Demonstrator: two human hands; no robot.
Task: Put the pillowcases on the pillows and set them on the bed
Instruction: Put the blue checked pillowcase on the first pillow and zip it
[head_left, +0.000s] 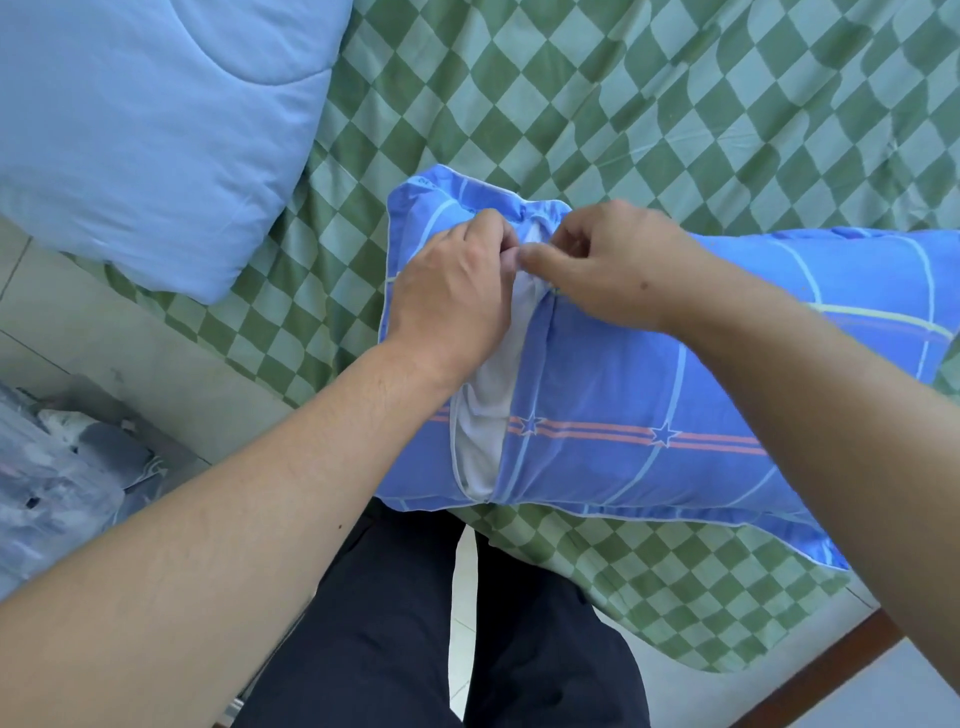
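Pillowcase (675, 395) in blue, crossed with pale lines and an orange stripe carrying stars, is seen lying across the near edge of a bed, with a white pillow (485, 415) showing through its long open slit. The bed is covered by a green and pale checked sheet (623, 104). The far end of the slit is pinched between both hands, which meet there with thumbs almost touching. The left hand (457, 291) is curled, its fingertips tucked into the cloth at the left edge of the opening. The right hand (613, 265) is also curled, with thumb and forefinger closed on the right edge of the opening. Both forearms are bare and reach in from the bottom corners. A folded light blue quilt (150, 130) is laid on the sheet at the upper left, well apart from the pillow. Dark trousers (374, 623) are seen below, against the bed's edge. A crumpled grey-blue patterned cloth (57, 478) is seen at the lower left, off the bed. A brown wooden bed frame (831, 670) is visible at the lower right.
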